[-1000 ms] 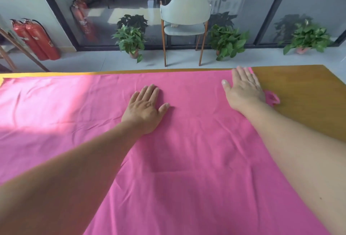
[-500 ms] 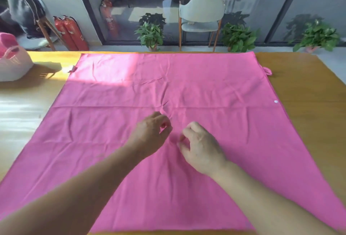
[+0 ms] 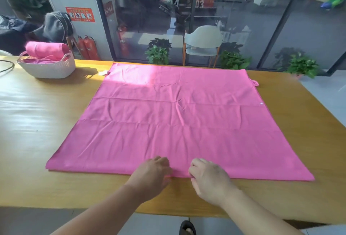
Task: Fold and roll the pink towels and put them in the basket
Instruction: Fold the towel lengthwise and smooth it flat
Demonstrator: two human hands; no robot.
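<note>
The fingers [image 3: 161, 161] of the left hand [image 3: 151, 175] and those of the right hand [image 3: 207, 176] curl over the near hem of the pink towel [image 3: 177, 115], low in the frame's centre; they appear to pinch that edge, probably to lift it for a first fold. The towel lies spread flat across the bench [image 3: 37, 122], smoothed so the fold can fall square. At the upper left the white basket [image 3: 50, 68] already carries rolled pink towels [image 3: 46, 50], set well apart from the folding space
</note>
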